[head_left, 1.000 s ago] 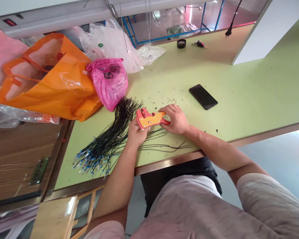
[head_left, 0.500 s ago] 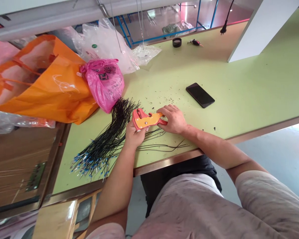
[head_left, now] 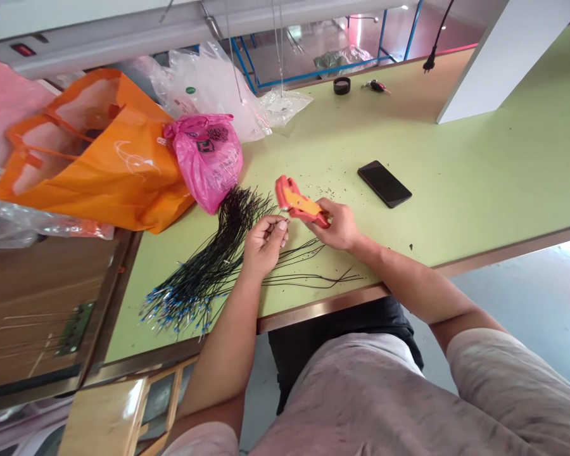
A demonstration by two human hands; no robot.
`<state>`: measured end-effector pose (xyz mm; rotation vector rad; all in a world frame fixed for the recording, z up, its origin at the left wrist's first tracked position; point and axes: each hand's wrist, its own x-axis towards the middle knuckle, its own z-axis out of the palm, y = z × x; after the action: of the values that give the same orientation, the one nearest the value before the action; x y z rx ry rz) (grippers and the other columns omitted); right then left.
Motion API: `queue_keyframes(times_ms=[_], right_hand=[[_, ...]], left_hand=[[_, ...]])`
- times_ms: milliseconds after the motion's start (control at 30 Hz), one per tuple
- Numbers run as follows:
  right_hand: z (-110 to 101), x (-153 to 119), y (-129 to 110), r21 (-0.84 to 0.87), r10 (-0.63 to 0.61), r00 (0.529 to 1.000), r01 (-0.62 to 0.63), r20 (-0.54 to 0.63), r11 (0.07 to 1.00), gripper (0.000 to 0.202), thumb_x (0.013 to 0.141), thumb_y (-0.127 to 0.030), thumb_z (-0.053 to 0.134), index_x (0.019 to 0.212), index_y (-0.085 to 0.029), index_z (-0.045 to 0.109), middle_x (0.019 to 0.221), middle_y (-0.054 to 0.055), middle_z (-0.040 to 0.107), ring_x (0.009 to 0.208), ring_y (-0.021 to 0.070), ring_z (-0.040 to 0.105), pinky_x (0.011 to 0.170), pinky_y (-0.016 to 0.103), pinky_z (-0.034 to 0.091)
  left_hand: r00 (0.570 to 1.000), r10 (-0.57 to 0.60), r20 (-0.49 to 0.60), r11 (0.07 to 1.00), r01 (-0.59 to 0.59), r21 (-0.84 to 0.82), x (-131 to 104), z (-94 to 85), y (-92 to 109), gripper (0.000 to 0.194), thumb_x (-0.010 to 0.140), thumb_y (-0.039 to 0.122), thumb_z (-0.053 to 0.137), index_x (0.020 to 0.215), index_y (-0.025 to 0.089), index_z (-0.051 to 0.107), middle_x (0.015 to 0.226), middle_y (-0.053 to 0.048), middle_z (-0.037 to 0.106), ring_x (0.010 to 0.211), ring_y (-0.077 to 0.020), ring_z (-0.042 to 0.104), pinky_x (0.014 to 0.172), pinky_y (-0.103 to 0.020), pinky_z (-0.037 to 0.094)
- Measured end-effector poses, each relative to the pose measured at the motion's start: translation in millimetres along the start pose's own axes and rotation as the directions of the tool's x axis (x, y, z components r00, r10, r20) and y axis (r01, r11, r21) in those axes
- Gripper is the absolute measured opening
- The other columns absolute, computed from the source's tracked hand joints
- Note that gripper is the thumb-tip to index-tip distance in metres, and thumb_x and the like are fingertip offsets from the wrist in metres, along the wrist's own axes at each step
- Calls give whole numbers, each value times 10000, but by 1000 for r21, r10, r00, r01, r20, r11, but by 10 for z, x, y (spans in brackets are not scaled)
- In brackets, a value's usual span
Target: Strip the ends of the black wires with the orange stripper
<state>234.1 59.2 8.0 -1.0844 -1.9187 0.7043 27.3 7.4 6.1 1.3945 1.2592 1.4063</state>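
Note:
My right hand (head_left: 338,227) is wrapped around the handles of a red and orange wire stripper (head_left: 300,204), whose head points up and to the left above the table. Just below that head, my left hand (head_left: 265,246) is closed in a pinch, and a short dark wire end pokes out at the fingertips; the rest of this wire is hidden by the hand. Left of it lies a thick bundle of black wires (head_left: 223,234) with blue and silvery ends toward the table's near left corner. A few separate black wires (head_left: 308,277) run rightward beneath both hands.
A black phone (head_left: 384,183) lies right of the hands. Behind the bundle stand a pink plastic bag (head_left: 209,164) and an orange bag (head_left: 137,171). A black ring (head_left: 342,85) and keys (head_left: 376,87) sit at the back, near a white panel (head_left: 489,63). Tiny scraps dot the green table (head_left: 456,202).
The wire stripper has come away from my left hand, tilting up and rightward in my right hand. My left fingers, formerly behind its head, now show in a pinch.

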Motion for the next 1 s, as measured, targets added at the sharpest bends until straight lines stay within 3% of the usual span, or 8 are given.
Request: queue_keyframes(times_ms=[167,267,367,533,700,833,900,1000], right_hand=[[-139,111,102,95,60,987,-46,-150,994,328,897,-534,693,947,-220,614,829,23,670,698,163,542,662,315,452],[-155,122,109,138,76,986,-55,-150,989,327,893,-534,706,965,-223,635,863,25,685,726,170,563,685,325,478],[-141,108,80,160,51,989,-29,-138,987,319,891,-520,717,985,-223,652,885,30,703,738,171,579,694,329,498],[-134,114,55,171,37,991,-14,-132,985,317,875,-495,723,1018,-217,673,920,44,732,754,178,604,711,340,521],[-164,157,96,183,80,983,-49,-166,982,342,880,-515,714,1048,-219,672,956,46,729,789,186,618,736,353,521],[-196,189,122,154,101,981,-76,-166,985,342,921,-545,692,1044,-227,653,980,52,717,823,193,616,753,361,518],[-207,200,123,141,103,982,-81,-160,987,347,940,-557,686,1055,-231,649,995,56,716,840,198,616,763,365,522],[-217,211,110,148,110,980,-85,-166,985,356,947,-570,689,1060,-235,645,991,52,715,832,198,614,769,370,526]], left_hand=[[996,81,-42,913,-57,404,36,-87,-49,325,982,513,665,1051,208,753,847,-48,757,716,-178,669,697,-300,553],[987,163,6,686,-118,718,88,-256,-107,316,1020,401,565,1124,205,790,1096,-126,805,1034,-299,716,973,-446,567],[990,141,-20,486,-51,872,146,-489,-177,375,1010,362,546,1218,166,789,1194,-201,773,1176,-397,665,1096,-571,504],[994,-9,-107,419,101,903,181,-732,-260,475,901,479,714,1255,167,765,1260,-199,743,1255,-421,627,1151,-577,484],[996,-63,66,442,-32,896,136,-722,-227,506,888,513,709,1269,182,748,1336,-178,722,1296,-385,623,1202,-533,460],[985,-19,170,434,-145,889,139,-752,-233,464,912,503,668,1271,216,734,1369,-173,714,1343,-403,593,1219,-573,438],[985,12,174,396,-164,903,178,-818,-275,398,912,432,642,1236,223,737,1351,-187,717,1330,-427,587,1206,-621,430],[997,32,66,330,-73,941,253,-943,-343,350,892,360,611,1177,208,744,1284,-227,727,1290,-473,582,1155,-690,438]])
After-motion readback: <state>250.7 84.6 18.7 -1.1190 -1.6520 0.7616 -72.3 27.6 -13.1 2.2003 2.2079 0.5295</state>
